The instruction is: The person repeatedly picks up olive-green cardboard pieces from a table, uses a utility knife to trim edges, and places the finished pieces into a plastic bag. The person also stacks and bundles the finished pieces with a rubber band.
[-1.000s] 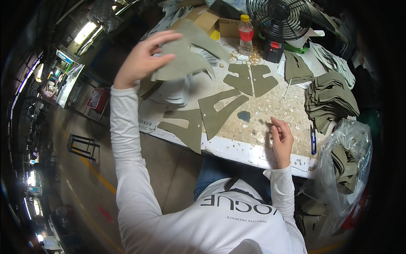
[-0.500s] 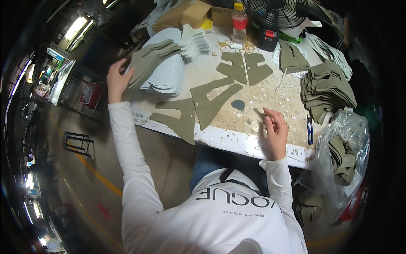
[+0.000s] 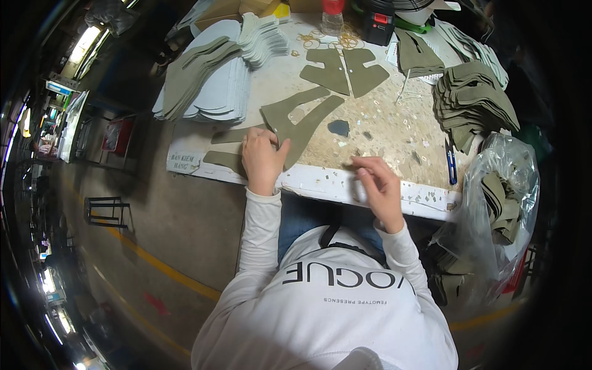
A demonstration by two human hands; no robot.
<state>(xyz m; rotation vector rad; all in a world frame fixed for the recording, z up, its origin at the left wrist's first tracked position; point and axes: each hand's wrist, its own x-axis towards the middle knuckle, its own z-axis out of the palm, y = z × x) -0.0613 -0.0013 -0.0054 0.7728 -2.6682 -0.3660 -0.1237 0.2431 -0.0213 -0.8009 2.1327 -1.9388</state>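
Observation:
My left hand lies over the olive cut fabric pieces near the table's front edge. Its fingers are bent onto a forked piece, which it partly covers, and the thumb stands apart beside a second long piece. A small white tag shows close to the fingertips. Over the front of the table hovers my right hand, fingers loosely curved with a gap to the thumb and nothing visible between them. Farther back, two more olive pieces lie side by side.
Olive pieces top a pale stack at left. To the right are a thick olive stack, a blue cutter and a clear plastic bag of pieces. Rubber bands and a bottle stand behind.
My left hand has left the olive pieces on the pale stack and come right, onto the forked piece at the front. My right hand has shifted slightly left. The view has tilted downward.

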